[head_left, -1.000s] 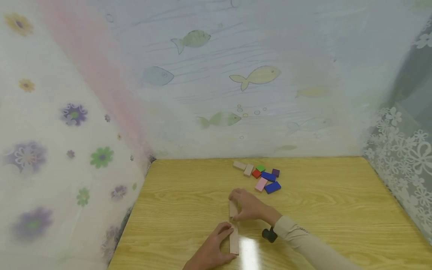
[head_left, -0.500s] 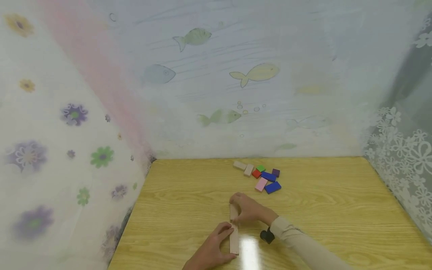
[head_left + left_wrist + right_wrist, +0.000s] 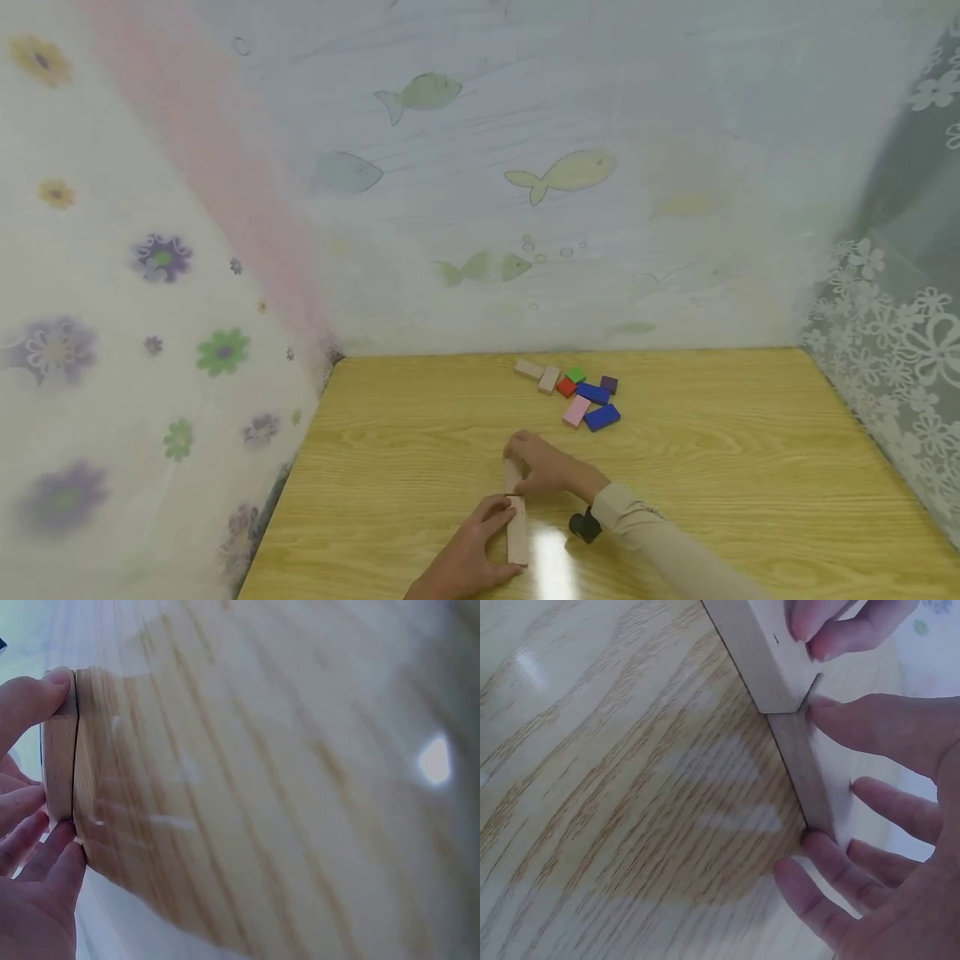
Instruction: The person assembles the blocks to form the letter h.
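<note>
Two plain wooden blocks lie end to end in a line on the table. My left hand grips the near block lengthwise, thumb at its near end and fingers at the far end. My right hand holds the far block the same way, fingers over its far end and thumb by the joint. Seen from the right wrist, the far block meets the near block slightly offset sideways. In the left wrist view, the thumb and fingertips of the left hand span the near block.
Toward the back of the wood-grain table lies a loose group: two plain blocks, a red block, a green block, blue blocks, a pink block and a purple block. A black wrist camera hangs under the right sleeve.
My right hand has drawn the far block slightly toward me, bringing its end up to the near block. My left hand keeps its hold in place.
</note>
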`<state>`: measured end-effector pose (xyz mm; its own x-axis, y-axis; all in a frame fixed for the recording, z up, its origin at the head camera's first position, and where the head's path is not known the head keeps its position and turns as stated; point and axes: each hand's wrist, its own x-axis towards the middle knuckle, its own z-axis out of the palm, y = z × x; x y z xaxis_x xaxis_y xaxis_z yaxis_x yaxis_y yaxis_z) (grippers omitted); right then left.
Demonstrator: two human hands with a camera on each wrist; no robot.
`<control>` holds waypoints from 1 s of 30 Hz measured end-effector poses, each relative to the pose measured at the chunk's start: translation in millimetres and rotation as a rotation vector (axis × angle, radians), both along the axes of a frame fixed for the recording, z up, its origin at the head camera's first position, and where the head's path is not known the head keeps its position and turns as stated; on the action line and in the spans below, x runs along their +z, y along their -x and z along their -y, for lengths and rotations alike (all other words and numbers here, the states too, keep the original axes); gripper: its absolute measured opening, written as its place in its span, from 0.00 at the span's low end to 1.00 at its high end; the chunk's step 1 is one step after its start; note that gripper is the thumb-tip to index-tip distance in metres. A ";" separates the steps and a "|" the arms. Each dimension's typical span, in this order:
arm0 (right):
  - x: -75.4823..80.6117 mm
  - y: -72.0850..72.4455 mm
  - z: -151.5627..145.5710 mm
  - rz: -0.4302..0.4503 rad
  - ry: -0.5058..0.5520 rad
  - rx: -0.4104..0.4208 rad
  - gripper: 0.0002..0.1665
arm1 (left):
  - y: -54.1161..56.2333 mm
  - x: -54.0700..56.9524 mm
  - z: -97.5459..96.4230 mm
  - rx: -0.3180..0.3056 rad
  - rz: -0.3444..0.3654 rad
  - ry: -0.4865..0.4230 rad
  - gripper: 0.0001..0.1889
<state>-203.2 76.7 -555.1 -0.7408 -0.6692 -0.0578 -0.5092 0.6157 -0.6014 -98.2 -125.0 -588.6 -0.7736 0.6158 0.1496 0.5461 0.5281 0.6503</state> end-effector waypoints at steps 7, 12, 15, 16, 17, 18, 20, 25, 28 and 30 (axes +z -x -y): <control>5.2 -5.5 -0.2 -0.012 -0.023 0.019 0.26 | 1.0 0.2 0.5 0.004 -0.001 0.016 0.39; 7.0 -7.9 0.5 -0.021 -0.032 0.042 0.25 | 0.2 2.1 1.7 0.003 0.018 0.020 0.39; 7.5 -8.5 -0.3 -0.021 -0.050 0.047 0.25 | -0.2 2.9 1.8 0.004 0.013 0.025 0.38; 7.3 -8.6 -0.4 -0.024 -0.057 0.049 0.25 | -0.5 3.0 1.9 0.005 0.012 0.026 0.38; 7.0 -8.7 -0.6 -0.030 -0.067 0.048 0.25 | -0.8 2.9 1.9 0.007 0.011 0.027 0.38; 6.6 -8.5 -0.7 -0.037 -0.078 0.047 0.25 | -0.9 3.0 1.8 0.011 0.009 0.029 0.38; 6.7 -8.0 -1.2 -0.043 -0.094 0.041 0.26 | -1.1 3.0 1.3 0.018 0.007 0.035 0.38; 8.9 -6.5 -1.7 -0.029 -0.102 0.039 0.27 | -1.4 2.0 0.4 0.027 -0.025 0.051 0.37; 11.1 -6.3 -2.3 -0.019 -0.102 0.050 0.28 | -1.6 2.0 0.1 0.029 -0.048 0.057 0.37; 11.6 -5.9 -2.8 -0.015 -0.108 0.056 0.28 | -1.5 2.7 -0.1 0.032 -0.052 0.057 0.38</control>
<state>-197.3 79.4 -543.5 -0.7038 -0.7000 -0.1210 -0.5531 0.6469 -0.5250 -96.7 -124.9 -585.9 -0.7853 0.5993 0.1557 0.5606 0.5814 0.5897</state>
